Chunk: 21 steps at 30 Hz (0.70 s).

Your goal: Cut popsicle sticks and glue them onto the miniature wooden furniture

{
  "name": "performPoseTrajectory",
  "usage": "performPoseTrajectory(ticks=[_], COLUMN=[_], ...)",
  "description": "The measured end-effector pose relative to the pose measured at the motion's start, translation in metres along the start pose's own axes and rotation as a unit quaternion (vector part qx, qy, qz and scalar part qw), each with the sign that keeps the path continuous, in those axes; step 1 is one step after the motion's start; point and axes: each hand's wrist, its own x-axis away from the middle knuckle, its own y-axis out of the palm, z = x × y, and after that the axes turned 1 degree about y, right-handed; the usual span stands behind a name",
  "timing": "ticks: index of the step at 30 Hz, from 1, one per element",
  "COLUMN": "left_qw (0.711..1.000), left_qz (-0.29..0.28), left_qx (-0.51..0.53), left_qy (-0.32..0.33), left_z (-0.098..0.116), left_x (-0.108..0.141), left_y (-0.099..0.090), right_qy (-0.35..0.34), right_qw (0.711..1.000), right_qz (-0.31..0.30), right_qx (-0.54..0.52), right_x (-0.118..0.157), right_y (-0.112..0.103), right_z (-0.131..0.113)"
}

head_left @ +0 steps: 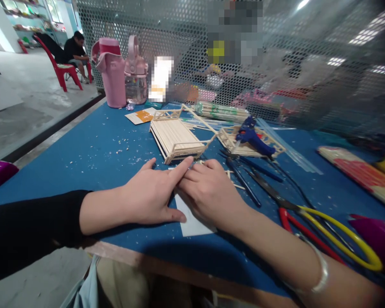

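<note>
My left hand (pixel 147 192), coming out of a black sleeve, lies over the table edge of a white paper sheet (pixel 192 218). Its fingers are spread, the forefinger reaching against my right hand (pixel 208 188). That right hand has its fingers curled down at the top of the sheet; whatever is under them is hidden. Just beyond both hands stands a small model bed made of wooden sticks (pixel 179 137), with raised ends. A few thin sticks (pixel 239 186) poke out beside my right hand.
To the right lie blue-handled pliers (pixel 244 182), large scissors (pixel 288 203) and a blue glue gun (pixel 255 139) on another stick frame (pixel 227 143). Clear glue sticks (pixel 291 147), a pink bottle (pixel 114 77) and a clear bottle (pixel 136 85) stand or lie farther back, before a perforated metal screen (pixel 179 38).
</note>
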Motion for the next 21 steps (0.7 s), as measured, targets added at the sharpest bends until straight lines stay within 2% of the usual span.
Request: performPoseTrajectory(ticks=[4,6,8,10,12,14,16,18,21], left_qw=[1.0,1.0,1.0,0.999,0.997,0.991,0.98,0.967,0.941], left_qz=[-0.003,0.003,0.014,0.029,0.064,0.123,0.186,0.223,0.195], left_qx=[0.012,0.004,-0.001,0.006,0.019,0.034,0.065,0.124,0.27], left_qy=[-0.002,0.0,0.003,0.017,0.033,0.035,0.02,-0.001,-0.054], left_z=[0.0,0.0,-0.002,-0.004,-0.006,-0.008,-0.009,-0.009,-0.008], left_x=[0.0,0.0,0.0,0.0,0.0,-0.001,-0.002,-0.003,-0.005], left_y=[0.0,0.0,0.002,0.003,0.003,0.002,0.0,-0.001,-0.002], right_qy=[-0.016,0.016,0.079,0.175,0.279,0.35,0.376,0.377,0.364], right_qw=[0.999,0.999,0.992,0.956,0.878,0.797,0.748,0.734,0.749], right_qz=[-0.027,-0.031,-0.021,-0.005,0.009,0.013,0.015,0.026,0.053], right_qx=[-0.004,-0.022,-0.098,-0.236,-0.388,-0.492,-0.546,-0.564,-0.552], right_x=[0.0,0.0,-0.002,-0.002,-0.001,0.001,0.004,0.005,0.005], right_y=[0.0,0.001,0.003,0.003,0.001,-0.002,-0.005,-0.007,-0.009], right_z=[-0.002,0.0,0.005,0.011,0.016,0.018,0.018,0.015,0.009])
